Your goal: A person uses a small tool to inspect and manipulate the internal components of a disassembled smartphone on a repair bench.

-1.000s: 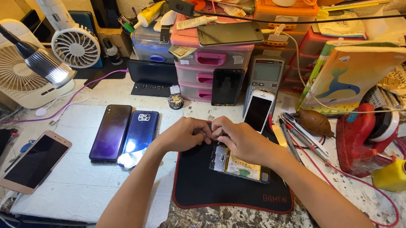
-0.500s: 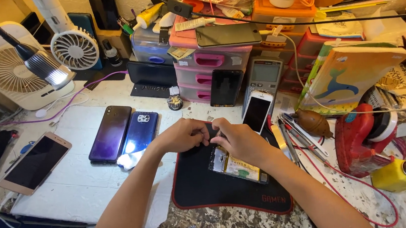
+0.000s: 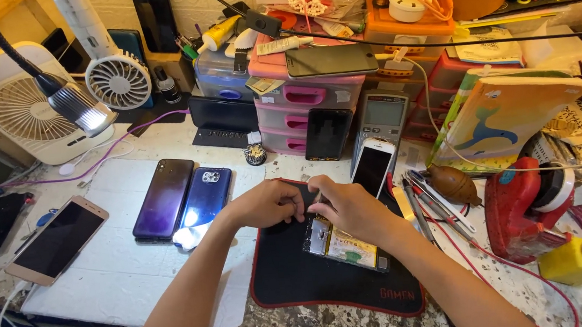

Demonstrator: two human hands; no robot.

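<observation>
An opened phone [image 3: 344, 244] with its battery and boards showing lies on a black mat [image 3: 315, 280] with a red edge. My left hand [image 3: 266, 203] is curled over the phone's top end, fingers pressing down on it. My right hand [image 3: 347, 209] meets it from the right, fingertips pinched at the same top edge; whether a small tool sits between them cannot be told. Both hands hide the phone's upper part.
A purple phone [image 3: 164, 198] and a blue phone [image 3: 202, 196] lie left of the mat, a gold phone [image 3: 55, 240] farther left. A white phone [image 3: 373, 167], tweezers and tools [image 3: 424, 204], a red holder [image 3: 526, 209], pink drawers [image 3: 300, 106], fans and a lamp [image 3: 79, 108] surround them.
Both hands stay together at the phone's top end, shifting only slightly. The view has moved a little.
</observation>
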